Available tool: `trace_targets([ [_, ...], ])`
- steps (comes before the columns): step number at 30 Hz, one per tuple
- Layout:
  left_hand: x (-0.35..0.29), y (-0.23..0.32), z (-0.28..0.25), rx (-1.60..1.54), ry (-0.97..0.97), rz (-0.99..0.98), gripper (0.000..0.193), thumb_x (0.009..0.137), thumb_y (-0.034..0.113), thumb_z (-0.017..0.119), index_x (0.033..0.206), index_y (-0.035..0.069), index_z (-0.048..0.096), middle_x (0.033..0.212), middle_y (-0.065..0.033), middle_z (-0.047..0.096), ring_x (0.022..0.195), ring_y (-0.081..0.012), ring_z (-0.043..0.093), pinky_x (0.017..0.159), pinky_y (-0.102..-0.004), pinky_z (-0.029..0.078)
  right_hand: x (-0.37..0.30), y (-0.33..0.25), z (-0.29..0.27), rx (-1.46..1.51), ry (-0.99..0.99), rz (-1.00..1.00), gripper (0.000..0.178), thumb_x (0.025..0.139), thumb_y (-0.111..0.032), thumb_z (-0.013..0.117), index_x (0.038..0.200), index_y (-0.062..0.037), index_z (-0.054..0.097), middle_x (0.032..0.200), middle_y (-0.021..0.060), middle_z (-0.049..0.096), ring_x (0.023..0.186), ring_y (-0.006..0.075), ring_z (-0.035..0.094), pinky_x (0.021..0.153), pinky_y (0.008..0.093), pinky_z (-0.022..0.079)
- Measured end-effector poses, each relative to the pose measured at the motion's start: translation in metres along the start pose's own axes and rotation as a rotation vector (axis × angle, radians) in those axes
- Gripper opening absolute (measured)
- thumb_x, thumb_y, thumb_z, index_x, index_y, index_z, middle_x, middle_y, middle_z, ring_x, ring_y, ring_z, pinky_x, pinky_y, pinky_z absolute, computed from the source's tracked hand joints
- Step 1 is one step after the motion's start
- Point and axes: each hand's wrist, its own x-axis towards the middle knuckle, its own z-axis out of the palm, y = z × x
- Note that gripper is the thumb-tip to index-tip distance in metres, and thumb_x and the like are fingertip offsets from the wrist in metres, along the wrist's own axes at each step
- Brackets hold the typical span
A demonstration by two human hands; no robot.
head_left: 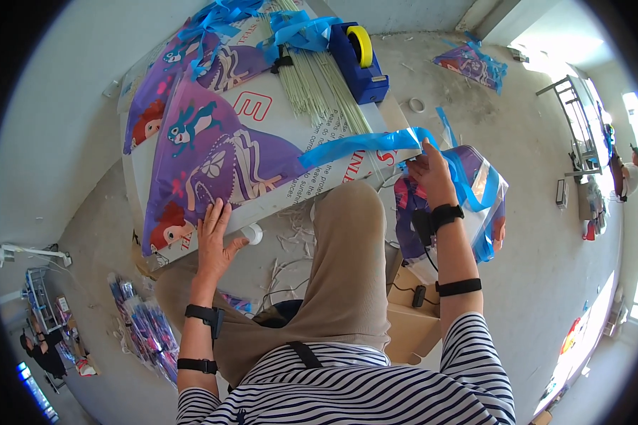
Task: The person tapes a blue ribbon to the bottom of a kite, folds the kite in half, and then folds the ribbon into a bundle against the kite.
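Observation:
A purple kite sail with a cartoon girl and a blue animal lies on a printed white board in front of me. My left hand rests on its near edge, fingers stretched out and the thumb apart. From the sail's right tip a light-blue ribbon runs right to my right hand. The fingers there are closed in a pinch on the ribbon, and its loose length loops down beyond the hand. Whether the pinch also holds a thin stick, I cannot tell.
Thin pale sticks lie on the board beside a blue tape dispenser. More kite sails are stacked right of my knee, by a cardboard box. Another kite and packed bundles lie on the floor. People are farther off.

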Motion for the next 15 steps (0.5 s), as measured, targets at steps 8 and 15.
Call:
trace_targets([
  [8,-0.001,-0.001,-0.001,-0.002,0.01,0.0,0.094,0.084,0.074,0.057,0.156,0.015,0.042,0.166,-0.0049,0.031,0.152,-0.0325,0.028,0.12,-0.0614,0.02,0.029,0.001,0.009,-0.269,-0.066,-0.043,0.061,0.096,-0.026,0.071,0.151,-0.0157,0.046,0.123,0.0186,0.059,0.107,0.0345,0.063,0.093,0.0501,0.052],
  [15,0.007,0.008,0.006,-0.03,0.007,0.028,0.093,0.084,0.072,0.058,0.155,0.015,0.043,0.165,-0.0052,0.032,0.152,-0.033,0.028,0.12,-0.0617,0.021,0.067,0.001,-0.02,-0.89,0.068,-0.358,0.071,0.089,0.003,0.071,0.153,-0.0086,0.042,0.107,0.0116,0.065,0.092,0.0251,0.066,0.076,0.0425,0.058],
])
